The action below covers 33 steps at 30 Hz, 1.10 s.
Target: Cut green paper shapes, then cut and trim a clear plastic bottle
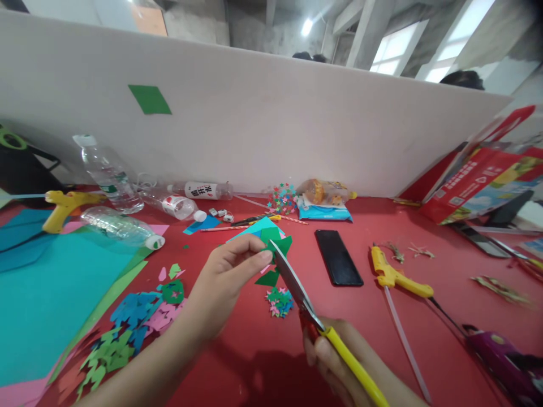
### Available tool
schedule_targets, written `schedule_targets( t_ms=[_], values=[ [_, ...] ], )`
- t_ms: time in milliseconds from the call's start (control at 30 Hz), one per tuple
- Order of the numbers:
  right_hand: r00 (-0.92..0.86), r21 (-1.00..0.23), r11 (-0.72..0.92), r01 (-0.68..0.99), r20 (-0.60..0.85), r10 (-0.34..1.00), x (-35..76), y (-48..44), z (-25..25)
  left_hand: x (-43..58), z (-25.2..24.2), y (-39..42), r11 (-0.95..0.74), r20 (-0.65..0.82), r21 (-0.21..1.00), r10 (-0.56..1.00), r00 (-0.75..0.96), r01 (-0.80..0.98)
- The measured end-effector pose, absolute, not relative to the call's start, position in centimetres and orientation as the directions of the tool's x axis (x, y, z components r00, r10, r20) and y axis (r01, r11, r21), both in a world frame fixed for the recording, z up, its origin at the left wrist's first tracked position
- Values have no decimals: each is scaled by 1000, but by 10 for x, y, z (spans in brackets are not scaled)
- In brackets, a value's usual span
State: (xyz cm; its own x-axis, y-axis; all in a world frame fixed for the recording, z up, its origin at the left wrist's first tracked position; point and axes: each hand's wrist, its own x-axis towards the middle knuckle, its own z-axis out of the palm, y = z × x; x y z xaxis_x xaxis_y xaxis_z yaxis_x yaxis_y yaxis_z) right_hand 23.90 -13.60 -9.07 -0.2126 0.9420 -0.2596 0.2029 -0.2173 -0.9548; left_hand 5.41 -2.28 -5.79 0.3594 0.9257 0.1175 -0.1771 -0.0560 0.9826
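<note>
Green paper (285,245) is pinched between thumb and fingers of the left hand (229,278), just left of the phone (338,258), and the right hand's (353,337) grip is clamped round the handles of the scissors (298,290), nearer the wearer than the phone. Blade tip's right at the paper; whether the blades are parted can't really be told from here. For clean edges, the paper is best turned rather than the scissors, with short snips made and fingertips tucked back. Scraps are best kept off the little star pile (279,302) left of the phone.
</note>
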Motion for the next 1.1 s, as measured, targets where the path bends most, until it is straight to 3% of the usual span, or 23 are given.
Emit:
schedule_targets(
  t_ms=[500,767,933,1100],
  values=[
    [-225,-959,-198,203,-242,944,241,-132,-88,53,-60,-21,-76,129,984,929,347,-161],
    [-133,-946,-295,133,-312,941,240,-134,-98,56,-60,-19,-51,103,986,933,344,-156],
    [-16,-973,-231,27,-232,973,245,-120,-107,64,-67,-22,-24,49,997,937,347,-77],
    [34,-993,-70,-91,-73,997,248,-103,-116,86,-80,-42,110,-103,994,857,505,16]
  ],
)
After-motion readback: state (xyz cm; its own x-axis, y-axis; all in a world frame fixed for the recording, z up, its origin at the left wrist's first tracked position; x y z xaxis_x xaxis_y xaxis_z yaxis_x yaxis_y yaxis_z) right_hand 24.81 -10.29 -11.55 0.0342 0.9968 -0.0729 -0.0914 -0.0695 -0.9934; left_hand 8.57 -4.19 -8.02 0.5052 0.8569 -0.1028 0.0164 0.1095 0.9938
